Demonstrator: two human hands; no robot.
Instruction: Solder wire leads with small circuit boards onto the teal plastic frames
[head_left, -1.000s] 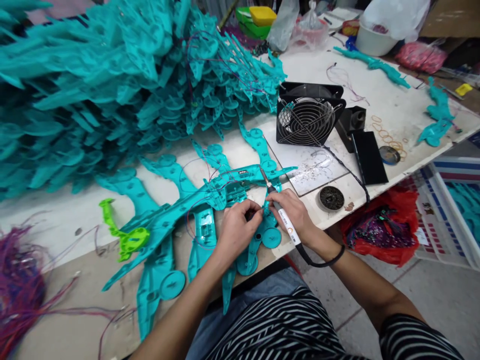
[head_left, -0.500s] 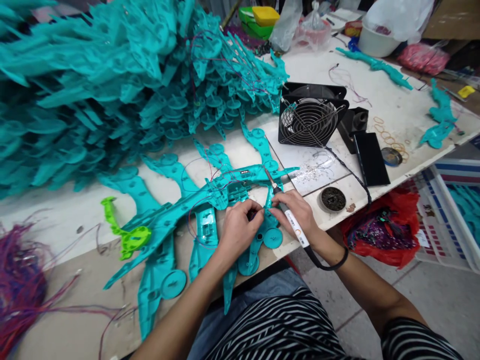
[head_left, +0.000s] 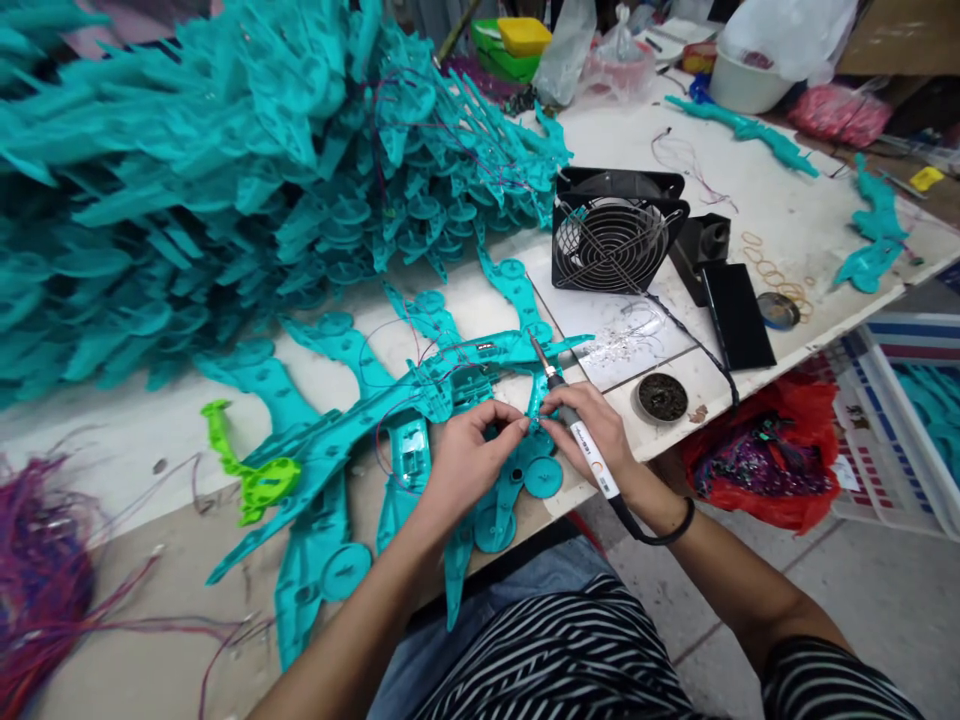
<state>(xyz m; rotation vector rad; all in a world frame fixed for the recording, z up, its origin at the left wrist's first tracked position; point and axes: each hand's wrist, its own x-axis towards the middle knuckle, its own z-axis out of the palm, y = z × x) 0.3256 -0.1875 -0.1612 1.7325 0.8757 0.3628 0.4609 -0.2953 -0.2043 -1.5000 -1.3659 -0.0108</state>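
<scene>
My right hand [head_left: 600,428] is closed around a soldering iron [head_left: 594,462] with a white handle, its metal tip angled up and left over a teal plastic part. Its thumb and fingertips also meet close to my left fingertips. My left hand [head_left: 472,455] is pinched closed, and whatever lies between its thumb and finger is too small to make out. Both hands are over the near side of a long teal plastic frame [head_left: 330,450], which has a slot and thin red and blue wires on it. A bright green plastic piece [head_left: 271,482] rests against its left end.
A big heap of teal parts [head_left: 225,180] fills the back left. A black fan [head_left: 619,235], a phone [head_left: 739,315] and a round tin [head_left: 661,398] of dark material stand to the right. Bundled wires [head_left: 45,590] lie at left; a red bag [head_left: 765,460] is below the table edge.
My left thumb and finger have straightened a little and moved closer to my right fingertips. The soldering iron stays in my right hand at nearly the same angle. The view has shifted slightly.
</scene>
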